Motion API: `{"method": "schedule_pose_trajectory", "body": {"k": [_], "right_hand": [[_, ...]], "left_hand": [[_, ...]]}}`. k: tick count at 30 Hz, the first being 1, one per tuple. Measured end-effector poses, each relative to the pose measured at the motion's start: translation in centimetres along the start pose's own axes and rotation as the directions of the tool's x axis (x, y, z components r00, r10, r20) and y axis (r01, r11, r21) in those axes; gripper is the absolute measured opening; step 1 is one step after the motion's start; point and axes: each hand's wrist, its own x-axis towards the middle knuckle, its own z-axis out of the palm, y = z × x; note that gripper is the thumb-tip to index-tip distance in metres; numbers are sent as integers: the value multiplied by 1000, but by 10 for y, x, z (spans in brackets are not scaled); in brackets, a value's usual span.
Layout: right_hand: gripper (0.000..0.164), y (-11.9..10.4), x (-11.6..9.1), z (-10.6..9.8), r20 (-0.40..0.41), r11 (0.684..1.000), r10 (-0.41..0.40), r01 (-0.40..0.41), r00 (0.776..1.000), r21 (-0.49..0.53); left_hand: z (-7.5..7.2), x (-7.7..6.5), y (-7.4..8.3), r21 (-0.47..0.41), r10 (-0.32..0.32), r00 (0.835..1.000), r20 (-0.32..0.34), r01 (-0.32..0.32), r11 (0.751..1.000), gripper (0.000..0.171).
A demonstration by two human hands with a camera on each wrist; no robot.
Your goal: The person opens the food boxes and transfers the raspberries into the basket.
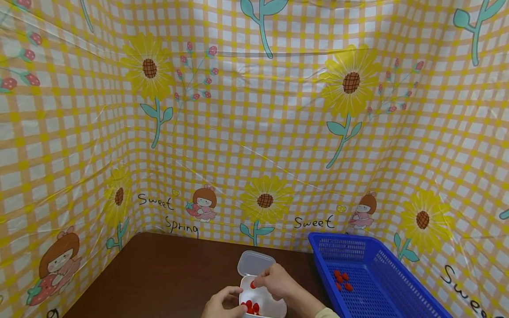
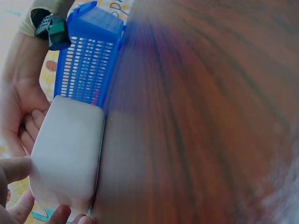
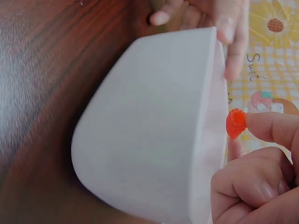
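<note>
A white plastic box stands on the table with its clear lid folded back on the far side. My left hand grips the box at its left, thumb and fingers at the rim. Above the box's opening, my right hand pinches a raspberry, red and hollow at one end, between thumb and index finger. Several red raspberries lie inside at the near end. From the left wrist, the box wall shows with fingers around its lower end.
To the right stands a blue perforated basket holding several more raspberries. The dark brown wooden table reaches back to a yellow checked cloth that hangs on the sides and back.
</note>
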Motion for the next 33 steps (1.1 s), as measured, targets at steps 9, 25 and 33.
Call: {"method": "schedule_pose_trajectory", "body": {"k": [9, 25, 33], "right_hand": [[14, -2, -3, -26, -38, 1000, -4, 5, 999, 28], [26, -6, -12, -78, -114, 997, -41, 48, 993, 60], [24, -1, -11, -105, -181, 998, -25, 34, 983, 50]], "left_hand": [[0, 1, 2, 29, -17, 1000, -9, 18, 999, 38], [1, 1, 2, 40, -26, 1000, -11, 26, 999, 41], [1, 2, 2, 21, -30, 999, -11, 30, 999, 43]]}}
